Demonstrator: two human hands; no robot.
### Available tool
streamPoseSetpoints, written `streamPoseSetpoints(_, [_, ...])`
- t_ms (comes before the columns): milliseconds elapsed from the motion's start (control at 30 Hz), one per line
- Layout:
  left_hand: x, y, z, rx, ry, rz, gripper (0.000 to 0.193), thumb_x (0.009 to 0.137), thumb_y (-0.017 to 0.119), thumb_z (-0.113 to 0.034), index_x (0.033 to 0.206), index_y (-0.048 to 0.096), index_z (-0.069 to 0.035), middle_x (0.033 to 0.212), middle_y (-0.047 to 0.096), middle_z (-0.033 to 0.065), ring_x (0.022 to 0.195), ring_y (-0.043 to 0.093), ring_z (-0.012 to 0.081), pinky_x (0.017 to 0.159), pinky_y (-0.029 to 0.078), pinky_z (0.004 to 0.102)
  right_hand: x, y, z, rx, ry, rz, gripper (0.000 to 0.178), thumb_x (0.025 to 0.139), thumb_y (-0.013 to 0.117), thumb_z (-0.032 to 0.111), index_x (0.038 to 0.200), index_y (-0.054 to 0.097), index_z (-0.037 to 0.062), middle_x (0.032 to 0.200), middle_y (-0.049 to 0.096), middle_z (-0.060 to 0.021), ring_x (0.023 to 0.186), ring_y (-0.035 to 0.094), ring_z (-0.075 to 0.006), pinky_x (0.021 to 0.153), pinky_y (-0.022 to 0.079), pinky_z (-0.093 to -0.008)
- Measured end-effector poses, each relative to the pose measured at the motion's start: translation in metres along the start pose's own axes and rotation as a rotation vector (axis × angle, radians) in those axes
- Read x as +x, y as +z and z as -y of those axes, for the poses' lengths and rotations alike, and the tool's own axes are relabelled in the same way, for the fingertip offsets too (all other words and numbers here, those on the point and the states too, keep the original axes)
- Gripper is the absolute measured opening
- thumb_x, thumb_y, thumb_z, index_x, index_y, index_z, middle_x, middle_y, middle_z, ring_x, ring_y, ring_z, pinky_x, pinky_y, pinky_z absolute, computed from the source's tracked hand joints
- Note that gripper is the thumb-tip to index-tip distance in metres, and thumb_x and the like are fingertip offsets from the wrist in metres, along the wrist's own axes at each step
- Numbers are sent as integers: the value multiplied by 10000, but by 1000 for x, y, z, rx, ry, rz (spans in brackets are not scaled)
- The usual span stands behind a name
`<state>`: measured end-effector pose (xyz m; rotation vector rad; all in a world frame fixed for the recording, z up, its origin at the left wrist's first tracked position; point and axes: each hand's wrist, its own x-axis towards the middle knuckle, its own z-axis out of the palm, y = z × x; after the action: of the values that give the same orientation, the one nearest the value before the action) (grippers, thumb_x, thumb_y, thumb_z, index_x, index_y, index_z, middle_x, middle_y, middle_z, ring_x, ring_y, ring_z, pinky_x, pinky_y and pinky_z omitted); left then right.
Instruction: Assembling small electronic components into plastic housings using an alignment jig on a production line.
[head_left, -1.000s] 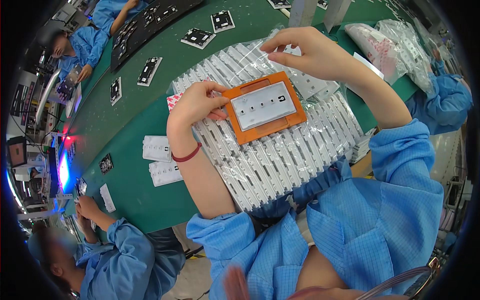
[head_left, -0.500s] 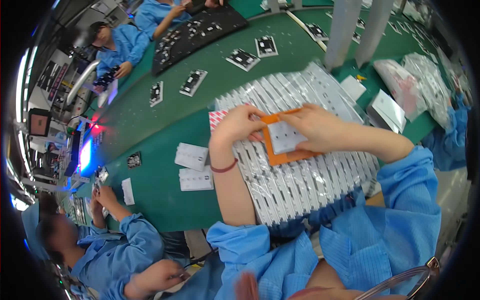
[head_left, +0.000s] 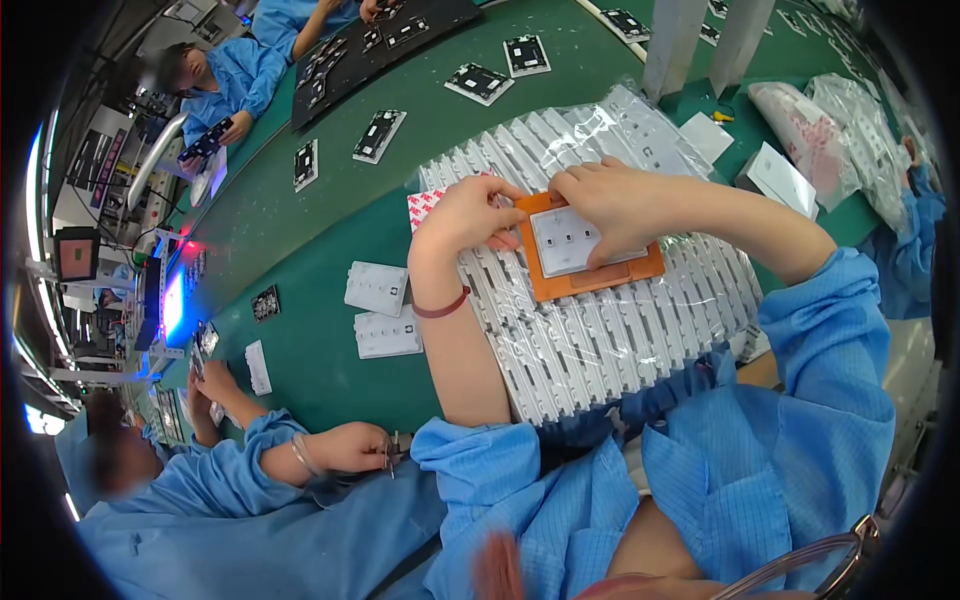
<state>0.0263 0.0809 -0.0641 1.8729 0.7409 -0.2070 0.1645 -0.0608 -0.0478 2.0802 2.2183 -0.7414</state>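
A flat orange fixture (head_left: 555,287) lies on a stack of plastic-wrapped white slotted strips (head_left: 600,350) in front of me. Inside it sits a white rectangular plate (head_left: 565,243) with small dark square openings. My left hand (head_left: 465,215) has its thumb and fingers closed at the fixture's upper left edge. Across the plate's right part lies my right hand (head_left: 615,207), its fingers bent over the far edge and its thumb pressed on the plate's face. This hand covers the plate's right side. A red-and-white patterned piece (head_left: 422,207) shows beside my left wrist.
Two white plates (head_left: 377,288) lie left of my left forearm, near a small dark board (head_left: 265,303). Black-and-white panels (head_left: 380,136) are spread along the green table (head_left: 330,250). Metal posts (head_left: 678,50) rise at the far side. A co-worker's hand (head_left: 350,447) is at lower left.
More of the orange fixture's lower border, with a recess, now shows below the plate. My right hand has shifted slightly toward the far edge. The co-worker's arm at lower left has moved right.
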Motion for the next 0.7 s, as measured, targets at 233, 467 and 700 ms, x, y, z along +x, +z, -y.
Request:
streamPoseSetpoints(233, [-1, 1, 7, -51, 11, 8, 262, 775, 611, -52, 995, 538, 70, 733, 594, 96, 592, 644, 163, 489, 513, 209, -29, 41, 24, -248, -186, -440, 447, 617, 666, 127, 994, 467, -5, 964, 522, -125, 976, 493, -268, 872, 358, -355])
streamPoseSetpoints(467, [2, 3, 8, -74, 3, 25, 275, 778, 613, -59, 1010, 537, 68, 735, 571, 83, 589, 643, 158, 482, 508, 201, -86, 67, 40, -373, -274, -505, 293, 681, 552, 82, 967, 545, 18, 986, 545, -97, 952, 520, -221, 860, 398, -362])
streamPoseSetpoints(700, [4, -2, 9, -8, 25, -5, 291, 775, 627, -78, 1020, 549, 57, 722, 569, 61, 589, 640, 140, 483, 502, 195, -91, 66, 22, -348, -379, -693, 239, 677, 567, 78, 908, 584, 16, 968, 604, -96, 895, 577, -214, 832, 436, -359])
